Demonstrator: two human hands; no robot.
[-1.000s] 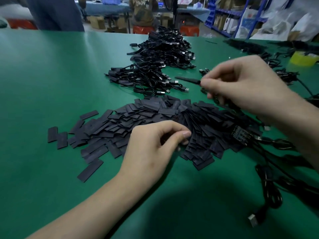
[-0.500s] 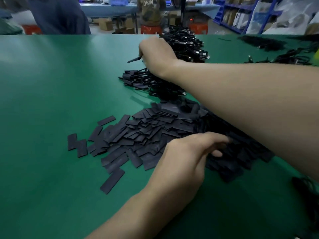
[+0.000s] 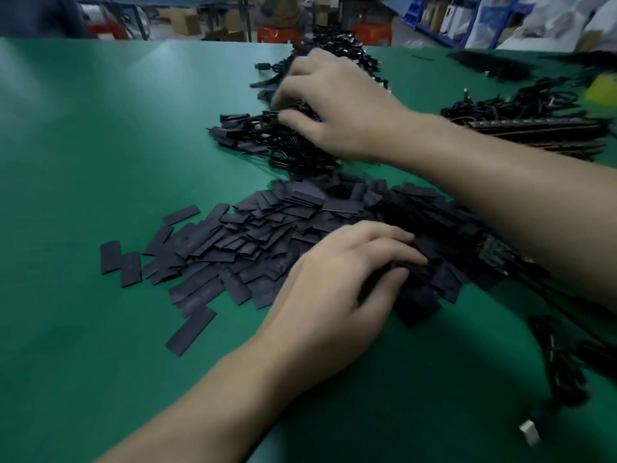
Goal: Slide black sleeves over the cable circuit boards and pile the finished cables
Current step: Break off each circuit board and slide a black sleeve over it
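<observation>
Right hand: stretched out to the finished cables piled toward the green table's far edge, fingers bent down onto them; blur hid whether it gripped one.
Left hand: pinched into the black sleeves heaped mid-table, probably readying the next one.
Bare circuit board: lay just beside the sleeves, below the right forearm, handy for sleeving.

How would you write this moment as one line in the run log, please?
left hand: fingers on sleeves, grip unclear | right hand: spread on cable pile | board: bare, by sleeves
</observation>
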